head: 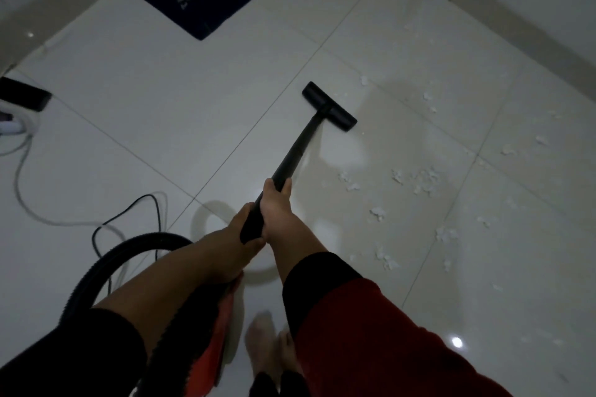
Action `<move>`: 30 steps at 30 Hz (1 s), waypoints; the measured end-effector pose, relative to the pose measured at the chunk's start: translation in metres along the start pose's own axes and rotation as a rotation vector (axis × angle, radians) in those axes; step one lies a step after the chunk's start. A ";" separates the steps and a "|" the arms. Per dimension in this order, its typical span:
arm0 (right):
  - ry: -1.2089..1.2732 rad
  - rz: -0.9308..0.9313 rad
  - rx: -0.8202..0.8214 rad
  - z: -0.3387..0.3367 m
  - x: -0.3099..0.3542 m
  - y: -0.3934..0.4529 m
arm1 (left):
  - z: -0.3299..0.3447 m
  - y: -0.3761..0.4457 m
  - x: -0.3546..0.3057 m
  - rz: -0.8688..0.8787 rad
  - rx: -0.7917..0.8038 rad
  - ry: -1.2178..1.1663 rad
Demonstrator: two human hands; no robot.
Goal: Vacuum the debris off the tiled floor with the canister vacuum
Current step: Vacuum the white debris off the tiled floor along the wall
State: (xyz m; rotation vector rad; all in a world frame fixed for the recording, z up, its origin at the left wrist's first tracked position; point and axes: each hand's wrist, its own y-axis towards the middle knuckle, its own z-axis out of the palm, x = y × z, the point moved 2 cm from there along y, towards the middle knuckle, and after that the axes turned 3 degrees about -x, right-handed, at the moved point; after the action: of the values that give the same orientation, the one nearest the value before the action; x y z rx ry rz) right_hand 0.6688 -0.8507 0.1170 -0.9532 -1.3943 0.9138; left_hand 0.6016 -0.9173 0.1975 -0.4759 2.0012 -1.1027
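Two hands, left hand [240, 230] and right hand [276, 203], fingers clamped around black vacuum wand [292, 159]; flat black floor nozzle [329, 106] on glossy white tiled floor [161, 100] beside scattered white paper debris [422, 182].

The scene is dim, w/ low contrast and a grey-green cast. The glossy tiled floor [161, 113] gives soft reflections: a small bright glare spot [456, 342] at lower right, a weaker one at upper left, and a pale patch near the floor nozzle [329, 106]. Soft shadows lie beside the wand. Grout lines bend toward the edges, so wide-angle distortion is clear. The bare foot at the bottom looks blurred; corners are darker and less sharp.
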 end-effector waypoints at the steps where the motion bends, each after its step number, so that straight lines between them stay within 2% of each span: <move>1: 0.015 -0.007 -0.002 -0.001 0.009 0.004 | -0.004 0.007 -0.005 0.010 -0.012 -0.017; 6: 0.083 -0.049 -0.031 -0.007 0.062 0.031 | -0.023 0.031 -0.041 0.102 0.036 -0.201; 9: 0.142 -0.066 -0.047 -0.011 0.094 0.039 | -0.043 0.041 -0.068 0.085 0.070 -0.271; 13: 0.292 -0.041 0.016 -0.012 0.123 0.039 | -0.071 0.063 -0.101 0.057 0.121 -0.286; 18: 0.179 -0.045 -0.036 -0.029 0.174 0.063 | -0.088 0.102 -0.143 0.082 0.145 -0.260; 24: 0.052 -0.074 -0.041 -0.065 0.247 0.100 | -0.099 0.159 -0.201 0.035 0.136 -0.308; 30: 0.014 -0.092 -0.060 -0.092 0.314 0.134 | -0.113 0.204 -0.261 0.043 0.116 -0.301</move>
State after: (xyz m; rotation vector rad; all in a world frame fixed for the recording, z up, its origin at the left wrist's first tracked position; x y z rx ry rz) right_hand 0.7616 -0.5092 0.1106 -0.9307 -1.4485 0.7996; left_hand 0.6841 -0.5777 0.1827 -0.5035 1.6697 -1.0465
